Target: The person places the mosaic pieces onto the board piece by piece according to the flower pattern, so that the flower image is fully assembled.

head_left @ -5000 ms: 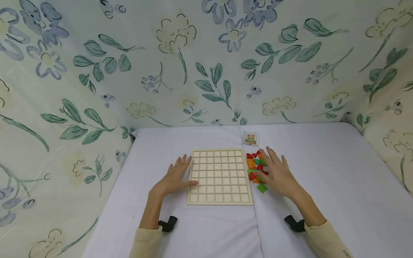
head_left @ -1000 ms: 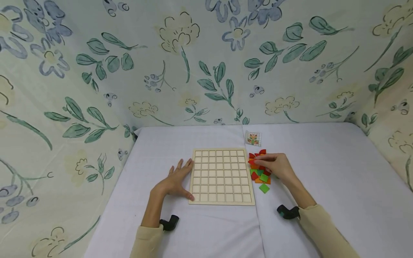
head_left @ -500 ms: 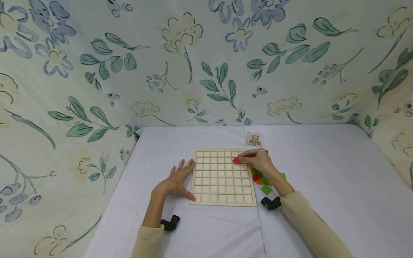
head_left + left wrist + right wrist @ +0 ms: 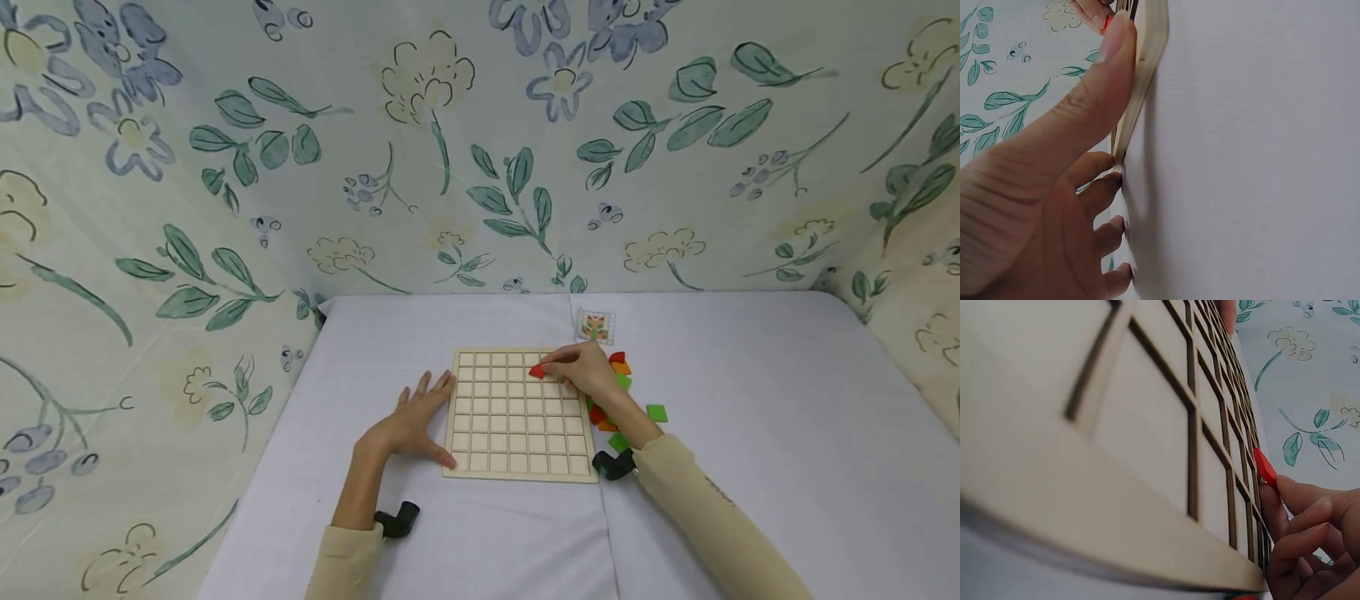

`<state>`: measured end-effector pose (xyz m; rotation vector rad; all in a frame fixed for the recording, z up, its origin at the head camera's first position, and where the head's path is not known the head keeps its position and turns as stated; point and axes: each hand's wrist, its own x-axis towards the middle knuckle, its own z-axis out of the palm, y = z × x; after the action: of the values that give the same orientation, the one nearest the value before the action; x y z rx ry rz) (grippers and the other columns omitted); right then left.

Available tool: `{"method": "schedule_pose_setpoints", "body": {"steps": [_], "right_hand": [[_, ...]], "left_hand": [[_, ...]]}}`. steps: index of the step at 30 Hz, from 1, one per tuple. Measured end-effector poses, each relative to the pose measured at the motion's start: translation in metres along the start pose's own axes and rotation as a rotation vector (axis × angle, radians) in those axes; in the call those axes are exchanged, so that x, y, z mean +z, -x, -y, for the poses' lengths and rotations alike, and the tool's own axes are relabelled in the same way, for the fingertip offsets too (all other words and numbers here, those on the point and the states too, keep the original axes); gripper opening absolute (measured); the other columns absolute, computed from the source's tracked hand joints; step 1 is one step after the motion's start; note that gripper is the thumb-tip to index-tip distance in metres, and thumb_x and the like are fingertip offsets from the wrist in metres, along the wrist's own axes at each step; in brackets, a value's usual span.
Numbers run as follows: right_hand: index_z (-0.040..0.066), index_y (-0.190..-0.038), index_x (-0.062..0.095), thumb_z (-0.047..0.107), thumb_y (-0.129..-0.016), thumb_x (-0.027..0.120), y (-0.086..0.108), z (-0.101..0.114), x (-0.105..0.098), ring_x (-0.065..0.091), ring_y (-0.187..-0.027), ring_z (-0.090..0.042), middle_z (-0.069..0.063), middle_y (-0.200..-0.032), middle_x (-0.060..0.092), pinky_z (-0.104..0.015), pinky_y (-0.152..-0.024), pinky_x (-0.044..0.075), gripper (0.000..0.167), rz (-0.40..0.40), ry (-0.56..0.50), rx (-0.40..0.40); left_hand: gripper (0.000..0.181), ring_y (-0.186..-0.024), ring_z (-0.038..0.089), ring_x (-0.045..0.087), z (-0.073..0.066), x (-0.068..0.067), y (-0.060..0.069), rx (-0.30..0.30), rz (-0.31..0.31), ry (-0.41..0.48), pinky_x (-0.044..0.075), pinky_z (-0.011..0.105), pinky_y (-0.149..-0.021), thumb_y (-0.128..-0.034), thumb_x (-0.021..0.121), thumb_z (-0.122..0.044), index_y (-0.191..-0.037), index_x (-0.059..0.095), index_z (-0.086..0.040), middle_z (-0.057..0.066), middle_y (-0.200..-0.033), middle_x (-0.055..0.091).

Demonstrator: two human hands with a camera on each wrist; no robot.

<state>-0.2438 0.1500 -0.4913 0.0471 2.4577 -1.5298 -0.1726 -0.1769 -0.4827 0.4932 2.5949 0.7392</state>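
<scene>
A pale wooden board (image 4: 495, 479) with a grid of square cells lies on the white cloth. The left hand (image 4: 405, 429) rests spread at its left side, thumb on the near left corner and fingers along the edge. Over the board's upper right cells, the right hand (image 4: 592, 372) pinches a red piece (image 4: 537, 371) between thumb and fingertips. In the right wrist view the red piece (image 4: 1264, 467) is held at the grid surface by the right hand (image 4: 1316, 537); whether it touches a cell floor I cannot tell. The left wrist view shows the left thumb (image 4: 1079, 106) over the board's corner.
Loose red, orange and green pieces lie right of the board, partly hidden under the right forearm; one green square (image 4: 657, 413) lies apart from them. A small patterned card (image 4: 597, 326) is behind the board's right corner. A floral curtain (image 4: 450, 167) stands behind the table.
The right hand has carried the red piece leftward from the pile to over the board. A green square now shows farther right. The left hand's thumb has moved down to the near corner.
</scene>
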Motion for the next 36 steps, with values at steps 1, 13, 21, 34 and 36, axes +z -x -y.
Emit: {"method": "schedule_pose_setpoints", "body": {"steps": [1, 13, 21, 34, 36], "right_hand": [[0.009, -0.105, 0.082, 0.025, -0.091, 0.081, -0.0002, -0.0004, 0.0002, 0.051, -0.057, -0.010, -0.005, -0.092, 0.080, -0.021, -0.050, 0.042, 0.021, 0.000, 0.011, -0.008], [0.008, -0.107, 0.081, 0.024, -0.090, 0.082, 0.0030, -0.0008, 0.0049, 0.065, -0.094, -0.019, -0.012, -0.113, 0.078, -0.024, -0.075, 0.050, 0.023, 0.032, 0.043, -0.073], [0.005, -0.106, 0.081, 0.022, -0.088, 0.084, 0.0032, 0.0012, 0.0062, 0.050, -0.072, -0.014, -0.004, -0.078, 0.066, -0.023, -0.062, 0.039, 0.025, 0.036, 0.080, -0.092], [0.011, -0.111, 0.082, 0.020, -0.092, 0.080, 0.0012, -0.0002, 0.0057, 0.037, -0.057, -0.012, 0.006, -0.058, 0.043, -0.021, -0.053, 0.029, 0.021, 0.102, 0.097, -0.109], [0.011, -0.111, 0.082, 0.020, -0.092, 0.080, 0.0021, 0.0003, 0.0049, 0.036, -0.057, -0.012, 0.006, -0.057, 0.043, -0.021, -0.053, 0.029, 0.021, 0.105, 0.099, -0.108]], "left_hand": [[0.138, -0.163, 0.038, -0.008, 0.0000, 0.0001, -0.0002, 0.000, 0.001, -0.002, -0.003, 0.063, -0.130, -0.0601, 0.100, -0.037, -0.166, 0.016, -0.009, 0.006, -0.176, 0.007], [0.138, -0.163, 0.038, -0.008, 0.0004, 0.0004, 0.0009, 0.000, 0.003, -0.009, -0.003, 0.063, -0.130, -0.0606, 0.099, -0.038, -0.166, 0.015, -0.009, 0.006, -0.176, 0.007], [0.138, -0.163, 0.038, -0.008, -0.0007, -0.0007, 0.0012, 0.002, 0.004, -0.007, -0.003, 0.063, -0.130, -0.0609, 0.099, -0.037, -0.166, 0.016, -0.010, 0.006, -0.176, 0.006], [0.138, -0.163, 0.038, -0.008, 0.0007, 0.0009, 0.0017, -0.005, 0.003, -0.011, -0.003, 0.063, -0.130, -0.0613, 0.099, -0.036, -0.167, 0.014, -0.010, 0.006, -0.176, 0.005], [0.137, -0.163, 0.038, -0.008, 0.0007, 0.0012, 0.0015, -0.003, 0.002, -0.012, -0.003, 0.063, -0.130, -0.0616, 0.099, -0.036, -0.167, 0.014, -0.010, 0.006, -0.176, 0.005]]}}
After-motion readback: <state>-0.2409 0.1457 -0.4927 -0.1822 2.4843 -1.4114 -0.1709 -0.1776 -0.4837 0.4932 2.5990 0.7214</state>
